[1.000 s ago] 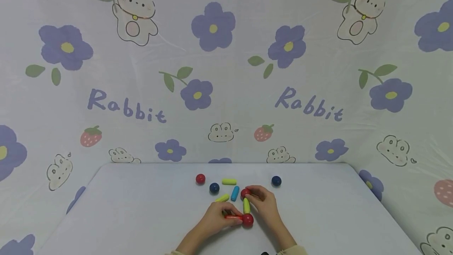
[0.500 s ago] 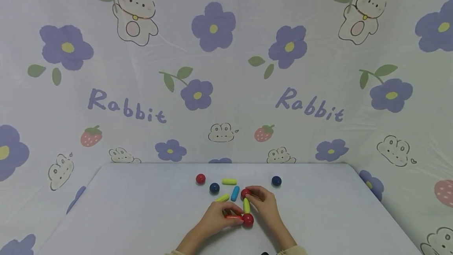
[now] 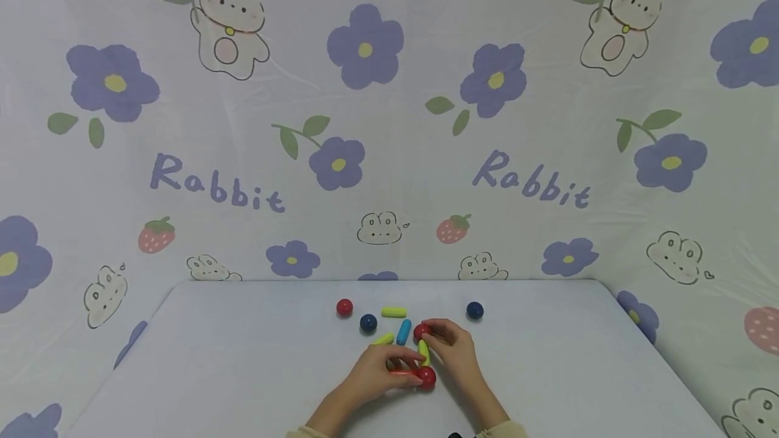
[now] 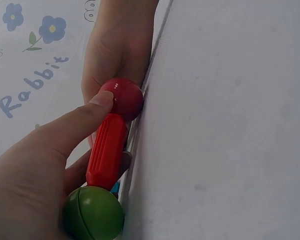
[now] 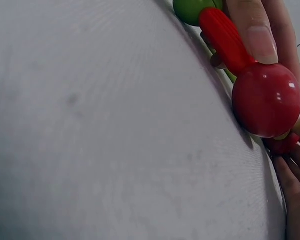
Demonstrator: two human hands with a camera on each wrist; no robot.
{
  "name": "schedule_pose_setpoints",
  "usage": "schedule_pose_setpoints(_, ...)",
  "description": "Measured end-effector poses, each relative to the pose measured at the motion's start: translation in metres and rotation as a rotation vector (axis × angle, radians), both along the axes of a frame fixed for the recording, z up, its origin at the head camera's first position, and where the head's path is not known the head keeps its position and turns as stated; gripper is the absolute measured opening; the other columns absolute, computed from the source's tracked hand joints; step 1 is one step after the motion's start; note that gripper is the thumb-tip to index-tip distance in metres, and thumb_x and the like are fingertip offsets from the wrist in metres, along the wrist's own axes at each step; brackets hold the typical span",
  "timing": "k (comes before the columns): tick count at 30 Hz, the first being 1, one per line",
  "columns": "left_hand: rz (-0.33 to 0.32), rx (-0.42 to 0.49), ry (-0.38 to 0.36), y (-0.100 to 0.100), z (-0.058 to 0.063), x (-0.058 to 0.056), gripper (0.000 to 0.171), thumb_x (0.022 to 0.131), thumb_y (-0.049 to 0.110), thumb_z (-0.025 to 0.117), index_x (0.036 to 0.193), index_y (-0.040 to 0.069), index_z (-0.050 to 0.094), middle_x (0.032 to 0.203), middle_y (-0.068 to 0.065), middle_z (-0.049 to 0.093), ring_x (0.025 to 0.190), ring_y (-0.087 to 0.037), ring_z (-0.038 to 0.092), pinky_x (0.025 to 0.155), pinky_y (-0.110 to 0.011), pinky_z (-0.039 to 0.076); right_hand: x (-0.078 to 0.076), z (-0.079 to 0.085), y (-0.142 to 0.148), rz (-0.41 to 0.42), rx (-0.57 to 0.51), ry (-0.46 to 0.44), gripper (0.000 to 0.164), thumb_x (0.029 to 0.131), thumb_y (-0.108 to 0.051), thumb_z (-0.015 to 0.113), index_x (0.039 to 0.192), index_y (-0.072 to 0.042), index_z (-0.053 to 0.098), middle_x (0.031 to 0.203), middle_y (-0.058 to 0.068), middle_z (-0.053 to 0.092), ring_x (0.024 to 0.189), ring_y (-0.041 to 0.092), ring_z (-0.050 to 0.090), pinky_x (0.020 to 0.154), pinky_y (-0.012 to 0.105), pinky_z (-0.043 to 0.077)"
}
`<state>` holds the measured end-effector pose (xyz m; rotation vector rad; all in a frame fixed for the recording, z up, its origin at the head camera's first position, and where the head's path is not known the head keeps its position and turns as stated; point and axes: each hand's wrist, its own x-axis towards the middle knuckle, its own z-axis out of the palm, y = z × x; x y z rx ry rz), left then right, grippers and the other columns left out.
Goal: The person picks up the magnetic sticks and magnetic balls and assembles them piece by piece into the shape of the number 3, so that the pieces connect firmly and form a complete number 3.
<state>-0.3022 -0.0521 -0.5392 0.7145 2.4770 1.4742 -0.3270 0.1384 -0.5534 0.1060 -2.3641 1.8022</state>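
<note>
Two red balls are joined by a yellow-green rod in the head view. My right hand pinches the far red ball between thumb and fingers. At the near red ball, my left hand has its thumb on the ball's side and its other fingers curled round behind, reaching toward the yellow-green rod. From that near ball a red rod runs to a green ball, both plain in the left wrist view. In the head view the left hand hides the green ball and most of the red rod.
Beyond the hands lie a blue rod, a yellow-green rod and another yellow-green rod. A loose red ball, a dark blue ball and a second dark blue ball rest farther back on the white table.
My left hand's fingers have shifted slightly right, from the red rod toward the near red ball and the yellow-green rod. The right hand keeps its hold on the far red ball.
</note>
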Motion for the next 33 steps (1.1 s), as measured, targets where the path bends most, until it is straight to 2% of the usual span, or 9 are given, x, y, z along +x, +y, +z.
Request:
schedule_pose_setpoints(6, -0.001, -0.068, 0.016, 0.001, 0.001, -0.004, 0.035, 0.081, 0.033, 0.078, 0.116, 0.032, 0.071, 0.093, 0.013, 0.071, 0.077, -0.002, 0.058, 0.07, -0.016, 0.05, -0.001, 0.001, -0.001, 0.01, -0.005, -0.021, 0.027, 0.088, -0.012, 0.071, 0.115, -0.009, 0.068, 0.116, 0.01, 0.071, 0.114, 0.027, 0.066, 0.097, 0.034, 0.055)
schedule_pose_setpoints(12, -0.021, -0.107, 0.077, 0.001, 0.001, -0.006, 0.038, 0.081, 0.039, 0.078, 0.117, 0.031, 0.071, 0.096, 0.014, 0.073, 0.076, 0.0, 0.057, 0.07, -0.016, 0.049, -0.006, 0.003, -0.003, 0.051, -0.009, -0.006, 0.033, 0.087, -0.013, 0.072, 0.119, -0.009, 0.066, 0.122, 0.01, 0.068, 0.119, 0.028, 0.063, 0.099, 0.036, 0.053)
schedule_pose_setpoints(16, -0.027, -0.104, 0.082, 0.001, 0.0, -0.006, 0.037, 0.081, 0.039, 0.077, 0.116, 0.031, 0.072, 0.1, 0.015, 0.073, 0.075, 0.001, 0.055, 0.069, -0.015, 0.048, -0.008, 0.005, -0.004, 0.083, 0.046, 0.015, 0.035, 0.087, -0.015, 0.073, 0.121, -0.009, 0.065, 0.123, 0.011, 0.068, 0.119, 0.029, 0.062, 0.102, 0.041, 0.051)
schedule_pose_setpoints(24, -0.029, -0.102, 0.077, 0.001, -0.002, -0.006, 0.034, 0.082, 0.038, 0.077, 0.115, 0.032, 0.072, 0.099, 0.014, 0.072, 0.074, 0.0, 0.054, 0.066, -0.015, 0.047, -0.015, 0.006, -0.007, 0.131, 0.156, -0.04, 0.043, 0.083, -0.024, 0.077, 0.124, -0.017, 0.065, 0.129, 0.005, 0.065, 0.124, 0.026, 0.057, 0.107, 0.048, 0.047)
schedule_pose_setpoints(33, -0.03, -0.103, 0.1, 0.0, -0.006, -0.007, 0.035, 0.082, 0.038, 0.077, 0.115, 0.029, 0.072, 0.096, 0.014, 0.073, 0.072, 0.001, 0.054, 0.066, -0.015, 0.048, -0.017, 0.006, -0.01, 0.159, 0.209, -0.04, 0.046, 0.082, -0.025, 0.079, 0.125, -0.017, 0.064, 0.132, 0.008, 0.063, 0.123, 0.03, 0.057, 0.102, 0.052, 0.05)
